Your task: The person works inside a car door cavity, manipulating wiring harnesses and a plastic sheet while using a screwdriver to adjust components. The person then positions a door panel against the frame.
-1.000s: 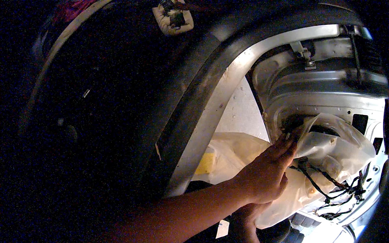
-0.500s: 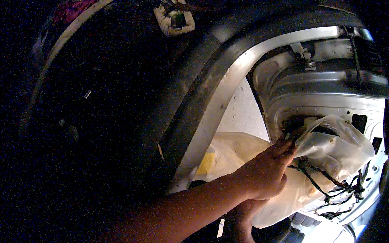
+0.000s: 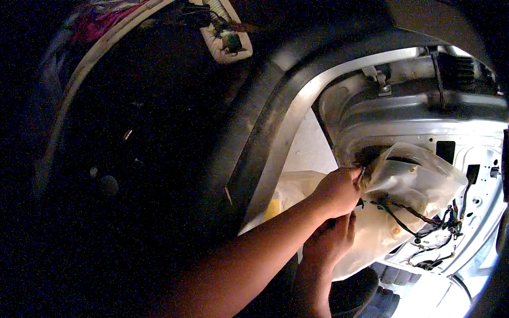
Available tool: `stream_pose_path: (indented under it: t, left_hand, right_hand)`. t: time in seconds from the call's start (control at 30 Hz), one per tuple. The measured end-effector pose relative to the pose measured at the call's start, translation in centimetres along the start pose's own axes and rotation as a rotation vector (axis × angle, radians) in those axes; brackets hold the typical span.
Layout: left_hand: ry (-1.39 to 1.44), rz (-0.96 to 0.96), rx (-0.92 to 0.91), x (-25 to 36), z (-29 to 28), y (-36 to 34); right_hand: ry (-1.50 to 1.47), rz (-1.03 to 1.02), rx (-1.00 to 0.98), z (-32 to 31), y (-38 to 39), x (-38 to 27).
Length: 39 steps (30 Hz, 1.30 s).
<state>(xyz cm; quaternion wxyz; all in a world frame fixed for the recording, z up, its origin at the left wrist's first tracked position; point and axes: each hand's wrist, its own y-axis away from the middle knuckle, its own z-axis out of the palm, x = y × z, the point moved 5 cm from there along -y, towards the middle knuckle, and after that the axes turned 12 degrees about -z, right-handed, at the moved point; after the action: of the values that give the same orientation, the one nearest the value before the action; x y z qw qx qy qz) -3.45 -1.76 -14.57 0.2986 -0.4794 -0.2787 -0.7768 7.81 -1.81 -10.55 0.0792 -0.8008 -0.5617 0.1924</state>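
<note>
A translucent plastic sheet (image 3: 403, 185) hangs crumpled over the inner side of a bare metal car door (image 3: 490, 153). My left hand (image 3: 342, 191) is closed at the sheet's left edge, its fingertips pinching the plastic. Just below it, my right hand (image 3: 330, 238) has its fingers pressed together against the lower part of the sheet; what they hold is hidden. Dark wires (image 3: 413, 220) come out through the sheet and bunch into a wiring harness (image 3: 452, 222) on the door's right part.
A black door seal (image 3: 265, 124) and pale door frame (image 3: 283, 138) curve beside my left forearm. Above the sheet is a metal hinge-like bracket (image 3: 383, 85). A light lamp-like fitting (image 3: 230, 50) shows at the top. Dark ridged pieces (image 3: 389, 278) sit below the door. The left side is very dark.
The view has shifted, so the door sits further left. My left hand has closed tighter at the sheet's edge, and my right hand has come up into view from behind the left wrist.
</note>
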Motion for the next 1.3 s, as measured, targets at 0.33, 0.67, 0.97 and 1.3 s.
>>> stream_pose_path:
  t: [0.33, 0.67, 0.97, 1.3]
  left_hand:
    - [-0.042, 0.061, -0.068, 0.2, 1.8, -2.3]
    - [0.016, 0.116, -0.044, 0.9, 1.6, -2.1]
    - [0.035, -0.117, -0.168, 2.1, -0.3, -2.6]
    - [-0.029, -0.082, -0.17, 2.3, -1.8, -0.6]
  right_hand:
    - [-1.277, 0.666, 0.328, -0.1, -2.1, 1.3]
    - [-1.62, 0.729, 0.21, -1.1, -3.9, -0.5]
    - [-2.37, 0.918, 0.383, -0.3, -3.3, 0.0]
    - [-1.115, 0.867, 0.204, -1.8, -0.8, -2.2]
